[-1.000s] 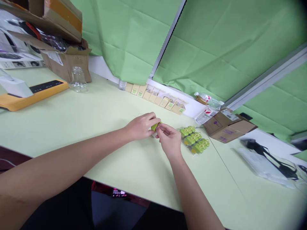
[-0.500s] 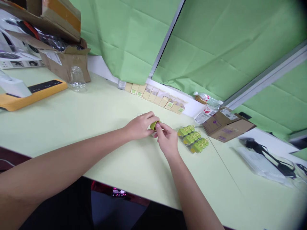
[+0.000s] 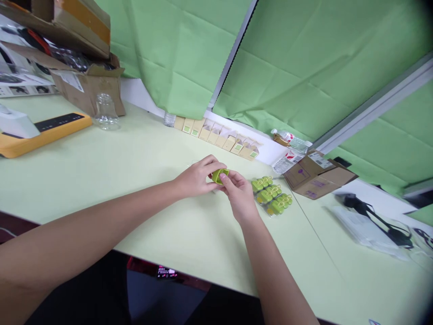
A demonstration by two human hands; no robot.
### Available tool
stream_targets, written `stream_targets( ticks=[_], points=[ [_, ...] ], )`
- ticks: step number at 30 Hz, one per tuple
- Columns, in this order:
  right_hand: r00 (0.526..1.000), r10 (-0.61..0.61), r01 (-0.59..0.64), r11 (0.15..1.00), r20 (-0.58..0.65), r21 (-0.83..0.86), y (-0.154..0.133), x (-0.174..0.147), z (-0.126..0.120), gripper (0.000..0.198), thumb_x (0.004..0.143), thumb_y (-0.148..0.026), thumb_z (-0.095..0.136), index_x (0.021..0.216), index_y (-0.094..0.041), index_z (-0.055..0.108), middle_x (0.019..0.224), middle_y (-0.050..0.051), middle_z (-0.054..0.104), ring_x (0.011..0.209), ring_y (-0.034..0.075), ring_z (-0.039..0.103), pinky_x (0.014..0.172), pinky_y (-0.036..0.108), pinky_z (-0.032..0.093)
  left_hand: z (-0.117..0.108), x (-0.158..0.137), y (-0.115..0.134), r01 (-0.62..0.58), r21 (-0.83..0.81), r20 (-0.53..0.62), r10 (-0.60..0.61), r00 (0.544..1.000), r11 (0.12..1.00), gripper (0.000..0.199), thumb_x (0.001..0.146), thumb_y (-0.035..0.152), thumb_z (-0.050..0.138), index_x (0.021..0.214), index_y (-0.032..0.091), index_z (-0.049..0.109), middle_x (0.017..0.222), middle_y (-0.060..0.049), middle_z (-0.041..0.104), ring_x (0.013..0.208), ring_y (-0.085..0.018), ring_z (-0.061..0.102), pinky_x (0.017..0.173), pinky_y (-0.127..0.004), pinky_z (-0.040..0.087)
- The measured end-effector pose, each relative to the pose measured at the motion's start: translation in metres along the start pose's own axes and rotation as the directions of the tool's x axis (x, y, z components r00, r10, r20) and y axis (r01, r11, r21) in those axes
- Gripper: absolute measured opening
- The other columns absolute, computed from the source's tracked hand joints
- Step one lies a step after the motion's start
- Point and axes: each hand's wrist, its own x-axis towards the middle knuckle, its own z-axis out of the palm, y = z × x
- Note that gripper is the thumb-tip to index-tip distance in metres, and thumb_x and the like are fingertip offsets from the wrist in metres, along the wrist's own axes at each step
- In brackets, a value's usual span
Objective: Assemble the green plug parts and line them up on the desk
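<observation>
Over the middle of the table, both hands are closed around a small hollow green plastic cap-like piece (image 3: 217,176). Its open side faces up toward me. My left hand (image 3: 198,178) grips it from the left, with fingers over the far side and thumb below. My right hand (image 3: 241,196) holds the right side, its thumb pressed at the opening. Something small under the fingers is partly hidden. Just right of my right hand, several green pieces with yellow loops (image 3: 272,195) sit in rows in clear plastic.
A row of small cartons (image 3: 216,135) lines the wall. At left are a clear bottle (image 3: 106,113), an orange power strip (image 3: 57,132) and cardboard boxes (image 3: 89,90). To the right stand a cardboard box (image 3: 313,176), bottles (image 3: 294,141) and a black cabled device (image 3: 379,221).
The green piece has turned so that more of its open inside faces me. My right thumb has shifted on its rim, and both hands still hold it in nearly the same place.
</observation>
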Motion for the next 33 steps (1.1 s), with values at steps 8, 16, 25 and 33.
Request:
stream_targets(
  ticks=[8, 16, 25, 33],
  points=[
    [0.997, 0.065, -0.073, 0.968, 0.043, 0.242, -0.001, 0.001, -0.004, 0.021, 0.077, -0.035, 0.080, 0.092, -0.022, 0.072, 0.095, 0.002, 0.073, 0.087, 0.015, 0.068, 0.077, 0.026, 0.056, -0.001, 0.004, 0.011, 0.113, -0.321, -0.005, -0.121, 0.993, 0.940, 0.046, 0.074, 0.015, 0.069, 0.119, 0.021, 0.061, 0.114, -0.009, 0.059, 0.098, -0.018, 0.061, 0.081, -0.031, 0.054],
    [0.990, 0.121, -0.137, 0.948, 0.075, 0.288, -0.003, 0.001, -0.005, 0.021, 0.075, -0.034, 0.082, 0.091, -0.023, 0.074, 0.091, 0.000, 0.073, 0.077, 0.010, 0.065, 0.074, 0.021, 0.056, -0.005, 0.013, 0.004, 0.505, -0.670, 0.244, -0.481, 0.842, 0.544, 0.010, 0.080, 0.017, 0.061, 0.088, 0.012, 0.064, 0.082, -0.004, 0.066, 0.072, -0.011, 0.063, 0.075, -0.030, 0.055],
    [0.999, 0.034, -0.039, 0.976, 0.028, 0.212, -0.003, -0.005, 0.007, 0.020, 0.074, -0.030, 0.081, 0.091, -0.024, 0.072, 0.093, 0.000, 0.070, 0.082, 0.011, 0.063, 0.074, 0.024, 0.051, -0.008, 0.012, -0.022, 0.453, -0.599, 0.282, -0.356, 0.891, 0.660, 0.014, 0.077, 0.022, 0.068, 0.083, 0.014, 0.058, 0.079, -0.001, 0.059, 0.069, -0.010, 0.057, 0.058, -0.022, 0.047],
    [1.000, 0.023, -0.020, 0.989, -0.019, 0.150, 0.000, -0.002, 0.005, 0.021, 0.073, -0.034, 0.080, 0.085, -0.023, 0.068, 0.089, 0.000, 0.068, 0.075, 0.013, 0.060, 0.073, 0.029, 0.050, -0.008, 0.011, -0.011, 0.524, -0.576, 0.319, -0.418, 0.851, 0.628, 0.015, 0.079, 0.027, 0.068, 0.087, 0.016, 0.061, 0.080, -0.001, 0.060, 0.070, -0.010, 0.056, 0.060, -0.023, 0.046]
  ],
)
